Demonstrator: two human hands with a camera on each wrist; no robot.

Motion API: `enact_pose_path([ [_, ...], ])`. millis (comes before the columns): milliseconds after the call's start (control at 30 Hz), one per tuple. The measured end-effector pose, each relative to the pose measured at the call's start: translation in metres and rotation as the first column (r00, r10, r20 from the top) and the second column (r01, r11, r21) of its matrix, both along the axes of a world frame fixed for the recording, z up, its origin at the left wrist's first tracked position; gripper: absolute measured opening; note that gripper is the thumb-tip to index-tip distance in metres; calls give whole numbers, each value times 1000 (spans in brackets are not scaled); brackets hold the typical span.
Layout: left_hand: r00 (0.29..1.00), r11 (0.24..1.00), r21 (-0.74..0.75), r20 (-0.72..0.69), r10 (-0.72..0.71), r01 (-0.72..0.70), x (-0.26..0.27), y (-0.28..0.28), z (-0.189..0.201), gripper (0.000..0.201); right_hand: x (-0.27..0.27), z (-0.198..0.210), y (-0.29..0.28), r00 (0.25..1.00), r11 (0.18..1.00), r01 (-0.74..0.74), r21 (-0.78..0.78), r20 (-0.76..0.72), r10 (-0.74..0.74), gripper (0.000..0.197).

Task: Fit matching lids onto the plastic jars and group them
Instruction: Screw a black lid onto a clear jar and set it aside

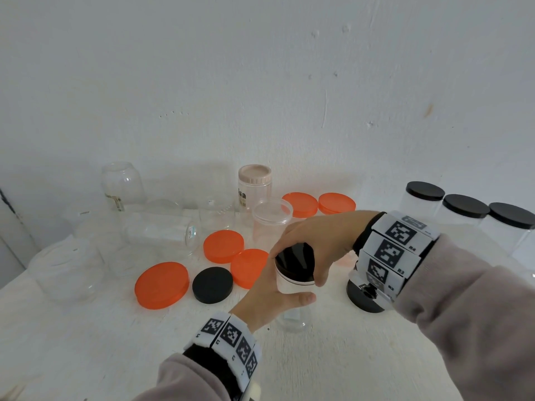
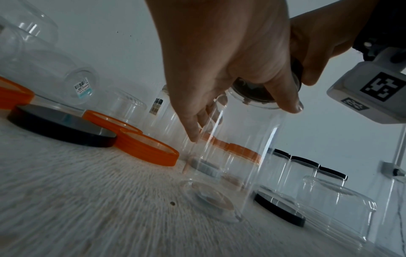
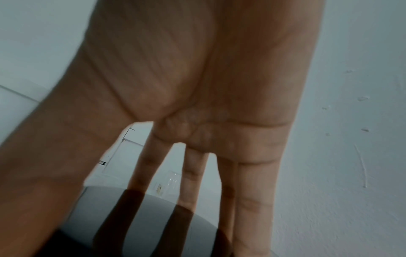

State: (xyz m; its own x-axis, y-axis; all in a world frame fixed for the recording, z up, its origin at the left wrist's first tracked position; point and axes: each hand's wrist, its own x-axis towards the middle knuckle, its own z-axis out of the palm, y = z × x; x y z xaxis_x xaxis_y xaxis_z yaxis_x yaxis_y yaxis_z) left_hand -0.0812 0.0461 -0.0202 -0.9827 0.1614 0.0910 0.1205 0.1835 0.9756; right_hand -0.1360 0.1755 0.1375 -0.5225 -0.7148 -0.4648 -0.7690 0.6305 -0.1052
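Observation:
A clear plastic jar (image 1: 293,286) is tilted just above the white table near the front middle. My left hand (image 1: 285,296) wraps round its upper wall, thumb in front. On the jar's mouth sits a black lid (image 1: 293,256), gripped from above by my right hand (image 1: 301,266). In the left wrist view my left hand (image 2: 241,121) holds the jar (image 2: 230,165), and the lid (image 2: 255,93) shows under the right hand (image 2: 318,43). In the right wrist view my fingers (image 3: 191,173) reach down over the glossy black lid (image 3: 142,217).
Loose orange lids (image 1: 162,285) and a black lid (image 1: 212,285) lie left of the jar; another black lid (image 1: 362,302) lies under my right wrist. Three black-lidded jars (image 1: 466,209) stand back right. A beige-lidded jar (image 1: 254,183) and several open clear jars (image 1: 66,267) stand behind and left.

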Motion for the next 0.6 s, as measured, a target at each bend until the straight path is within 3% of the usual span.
enact_pose_path([
  [200,999,999,-10,8,33,-33,2,1,-1,87,-3,-4,-2,997,997,66,-44,-46,-68,78],
  [333,999,999,-4,9,44,-44,3,4,-2,95,0,-11,0,977,976,193,-104,-69,-200,69],
  [467,998,998,-24,-15,63,-63,4,5,-1,91,4,-17,-1,950,964,233,-130,-179,-254,70],
  [600,998,998,-23,1,62,-62,5,5,0,94,1,-9,-1,964,964,265,-12,-30,-265,83],
])
